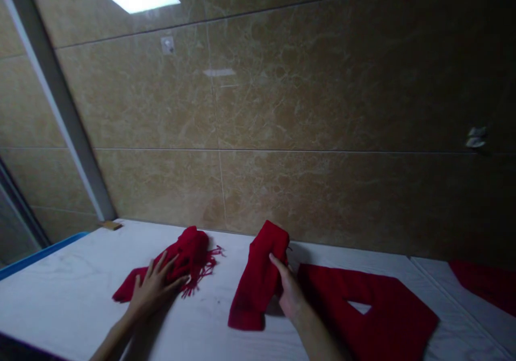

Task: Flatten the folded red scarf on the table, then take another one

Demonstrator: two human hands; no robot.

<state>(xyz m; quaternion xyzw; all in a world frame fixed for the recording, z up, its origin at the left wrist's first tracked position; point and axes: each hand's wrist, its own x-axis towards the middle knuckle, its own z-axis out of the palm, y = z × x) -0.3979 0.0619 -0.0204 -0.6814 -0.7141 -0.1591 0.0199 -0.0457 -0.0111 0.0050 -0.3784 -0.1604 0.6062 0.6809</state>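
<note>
A red fringed scarf [189, 253] lies bunched on the white table [72, 296] at the left. My left hand [155, 288] rests flat on its near part, fingers spread. A folded band of red scarf [258, 283] rises from the table toward the wall. My right hand [288, 291] grips its right edge, thumb over the cloth. From there more red scarf [371, 312] spreads flat to the right, with a small gap showing the table.
A tiled brown wall [322, 108] stands right behind the table. A blue edge [40, 253] runs along the table's left side, next to a grey frame post [60, 108]. Another red cloth [487, 283] lies at the far right.
</note>
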